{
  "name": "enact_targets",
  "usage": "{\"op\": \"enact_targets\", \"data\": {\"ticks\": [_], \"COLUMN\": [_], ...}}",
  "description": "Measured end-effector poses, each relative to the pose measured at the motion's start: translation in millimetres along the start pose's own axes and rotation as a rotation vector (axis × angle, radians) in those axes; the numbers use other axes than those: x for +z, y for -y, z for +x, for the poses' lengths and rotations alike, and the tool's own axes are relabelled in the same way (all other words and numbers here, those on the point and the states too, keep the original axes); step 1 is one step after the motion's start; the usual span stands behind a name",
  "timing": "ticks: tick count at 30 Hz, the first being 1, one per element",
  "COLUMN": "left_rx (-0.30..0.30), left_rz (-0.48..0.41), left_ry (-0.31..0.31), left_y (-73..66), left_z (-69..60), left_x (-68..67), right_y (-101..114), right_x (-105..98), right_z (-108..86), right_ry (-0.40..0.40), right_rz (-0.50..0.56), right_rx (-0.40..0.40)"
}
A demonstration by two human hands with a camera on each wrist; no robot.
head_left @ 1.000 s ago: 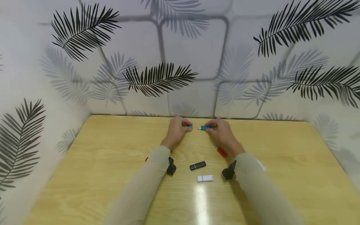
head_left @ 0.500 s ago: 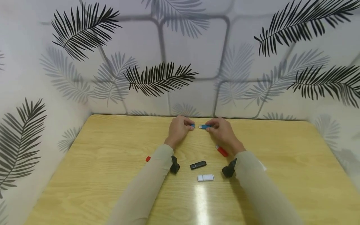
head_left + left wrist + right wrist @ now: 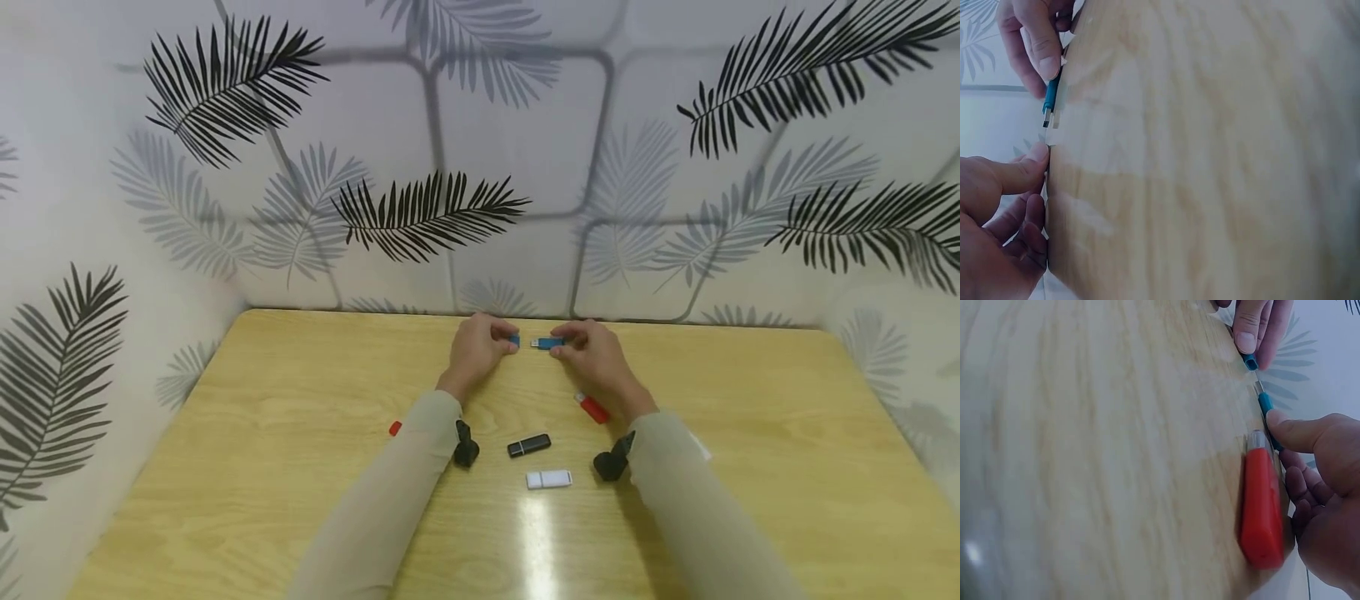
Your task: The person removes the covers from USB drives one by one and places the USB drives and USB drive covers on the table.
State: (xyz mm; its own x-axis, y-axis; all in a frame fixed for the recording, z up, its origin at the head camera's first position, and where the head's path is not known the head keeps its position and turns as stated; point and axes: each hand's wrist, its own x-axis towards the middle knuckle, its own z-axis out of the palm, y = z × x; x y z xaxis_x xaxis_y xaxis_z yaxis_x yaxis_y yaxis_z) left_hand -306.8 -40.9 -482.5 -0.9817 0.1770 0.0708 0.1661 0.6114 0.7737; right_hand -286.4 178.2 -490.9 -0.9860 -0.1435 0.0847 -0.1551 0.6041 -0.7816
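Observation:
Near the table's back edge, the left hand (image 3: 474,352) pinches a small blue cap (image 3: 514,341) between thumb and fingers. Facing it across a small gap, a blue USB stick (image 3: 550,342) with its metal plug bare points left, pinched by the right hand (image 3: 597,360). In the right wrist view the cap's hollow end (image 3: 1250,362) faces the metal plug (image 3: 1259,385), and the two stand apart. The left wrist view shows the blue stick (image 3: 1051,95) in the right fingers, while the cap is hidden behind the left thumb (image 3: 1027,173).
A red USB stick (image 3: 593,408) with bare plug lies by the right wrist. Nearer the front are a black stick (image 3: 528,445) and a white stick (image 3: 549,479). A red cap (image 3: 395,428) is beside the left sleeve; a white item (image 3: 701,447) is partly behind the right sleeve.
The left hand has shifted slightly right with the blue cap, narrowing the gap to the blue stick. More of the red cap shows beside the left sleeve. The right hand has barely moved.

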Motion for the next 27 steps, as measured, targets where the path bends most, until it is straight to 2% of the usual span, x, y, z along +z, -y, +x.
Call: {"op": "enact_targets", "data": {"ticks": [4,9,19,27], "left_rx": [0.041,0.076,0.068,0.091], "left_rz": [-0.067,-0.169,-0.199,-0.206], "left_ry": [-0.009,0.023,0.054,0.038], "left_y": [6.7,9.4,1.4,-3.6], "left_z": [-4.3,-7.6,-20.9,-37.8], "left_x": [-4.6,-10.5,-17.3,-23.7], "right_y": [1,-1,1,8], "right_x": [2,-2,-13,-22], "right_z": [-6.4,-17.9,-27.4,-45.9], "right_ry": [-0.022,-0.048,0.006,0.023], "right_rz": [0.056,0.043,0.017,0.035], "right_rx": [-0.012,0.013,-0.034,-0.032]}}
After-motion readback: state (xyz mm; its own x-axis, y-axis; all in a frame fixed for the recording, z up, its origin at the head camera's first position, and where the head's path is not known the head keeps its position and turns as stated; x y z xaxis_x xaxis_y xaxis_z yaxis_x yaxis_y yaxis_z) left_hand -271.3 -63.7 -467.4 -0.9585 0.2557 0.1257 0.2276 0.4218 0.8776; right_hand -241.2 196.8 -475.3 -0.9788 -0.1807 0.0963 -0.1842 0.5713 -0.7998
